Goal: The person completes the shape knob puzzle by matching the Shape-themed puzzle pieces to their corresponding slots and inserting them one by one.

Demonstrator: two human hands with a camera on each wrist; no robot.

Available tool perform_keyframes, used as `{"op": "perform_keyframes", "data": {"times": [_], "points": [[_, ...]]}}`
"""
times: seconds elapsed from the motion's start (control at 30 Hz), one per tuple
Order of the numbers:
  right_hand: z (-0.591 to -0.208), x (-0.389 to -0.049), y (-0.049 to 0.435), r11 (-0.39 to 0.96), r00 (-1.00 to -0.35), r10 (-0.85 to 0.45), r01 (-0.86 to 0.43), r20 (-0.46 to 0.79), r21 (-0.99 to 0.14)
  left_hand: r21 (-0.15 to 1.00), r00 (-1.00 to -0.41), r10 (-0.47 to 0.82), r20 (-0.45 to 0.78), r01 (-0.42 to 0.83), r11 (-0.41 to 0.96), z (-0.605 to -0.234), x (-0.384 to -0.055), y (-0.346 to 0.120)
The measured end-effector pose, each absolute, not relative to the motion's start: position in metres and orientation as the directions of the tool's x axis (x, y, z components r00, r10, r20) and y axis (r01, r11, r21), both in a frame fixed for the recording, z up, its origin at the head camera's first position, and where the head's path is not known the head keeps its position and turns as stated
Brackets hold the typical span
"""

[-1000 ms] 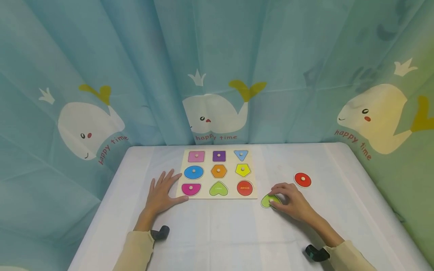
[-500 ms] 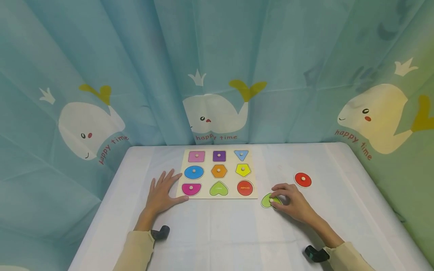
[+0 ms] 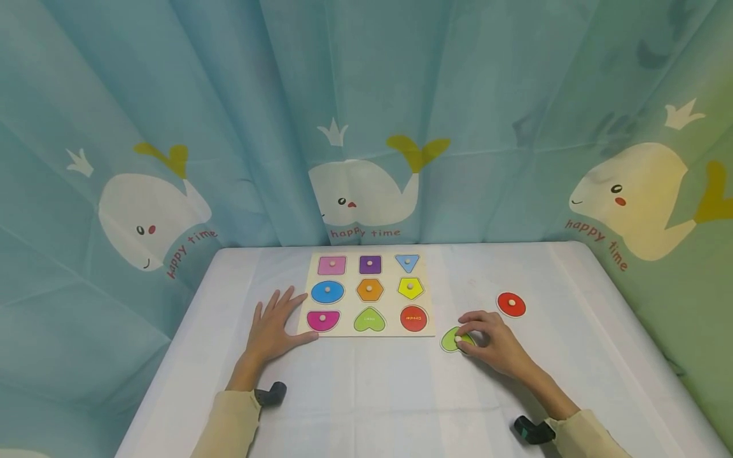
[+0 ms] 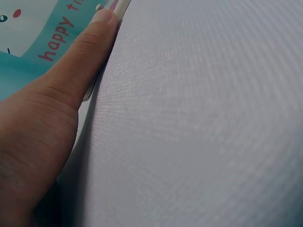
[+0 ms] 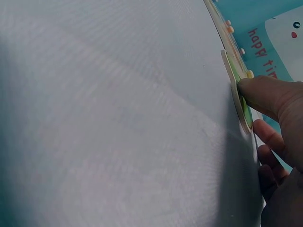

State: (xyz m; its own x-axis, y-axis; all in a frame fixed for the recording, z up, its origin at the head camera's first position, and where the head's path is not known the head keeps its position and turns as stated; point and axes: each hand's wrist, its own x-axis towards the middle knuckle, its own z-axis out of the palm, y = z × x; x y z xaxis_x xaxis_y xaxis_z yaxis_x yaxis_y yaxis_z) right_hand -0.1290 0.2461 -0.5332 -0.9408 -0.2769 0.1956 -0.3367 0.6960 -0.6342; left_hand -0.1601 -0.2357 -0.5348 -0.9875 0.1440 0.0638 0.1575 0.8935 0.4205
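A cream puzzle board lies flat at the back of the table, with coloured shapes in three rows. My left hand rests spread at its left edge, thumb and a fingertip touching the corner. In the left wrist view the thumb lies along the board's side. My right hand pinches the small knob of a green heart puzzle piece on the table, right of the board. The right wrist view shows the heart piece low against the cloth, partly behind the thumb. Its recess shows a printed green heart.
A red round puzzle piece with a knob lies on the white tablecloth, beyond my right hand. The board's red circle recess holds no knobbed piece. A blue whale-print curtain hangs directly behind the table.
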Motion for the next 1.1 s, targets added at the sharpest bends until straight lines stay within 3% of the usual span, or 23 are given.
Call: {"op": "perform_keyframes", "data": {"times": [0.8, 1.1], "points": [[-0.533, -0.126, 0.240, 0.700, -0.948, -0.243, -0.318, 0.205, -0.640, 0.422, -0.988, 0.145, 0.054, 0.154, 0.893, -0.536, -0.160, -0.237], [-0.519, -0.133, 0.238, 0.695, -0.936, -0.286, -0.350, 0.205, -0.628, 0.426, -0.987, 0.146, 0.061, 0.158, 0.891, -0.533, -0.157, -0.235]]}}
